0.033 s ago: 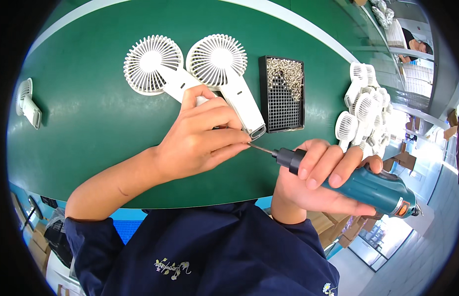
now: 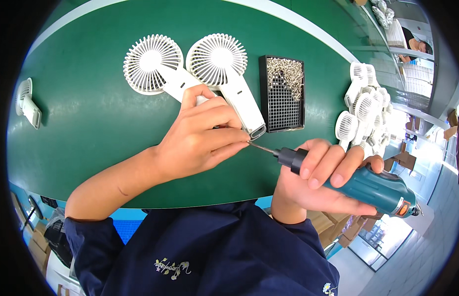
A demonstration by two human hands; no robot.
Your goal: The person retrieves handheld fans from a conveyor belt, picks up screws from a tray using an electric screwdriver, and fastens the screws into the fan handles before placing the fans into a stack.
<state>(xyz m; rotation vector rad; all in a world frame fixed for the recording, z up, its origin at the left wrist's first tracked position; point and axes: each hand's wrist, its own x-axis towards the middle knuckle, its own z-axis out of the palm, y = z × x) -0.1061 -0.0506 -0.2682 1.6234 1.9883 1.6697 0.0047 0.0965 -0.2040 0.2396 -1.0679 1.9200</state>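
The left hand pinches something too small to make out at the bit tip of the teal electric screwdriver, which the right hand grips closed around, just at 6 o'clock of the two white handheld fans on the green tabletop. Seating it squarely on the bit before lifting away would seem wise. A black screw tray lies at 3 o'clock of the fans; an orange label marks the driver's rear.

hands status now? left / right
Left hand: closed, fingertips pinched at the screwdriver bit's tip; what they pinch can't be told.
Right hand: closed, holding the teal electric screwdriver.
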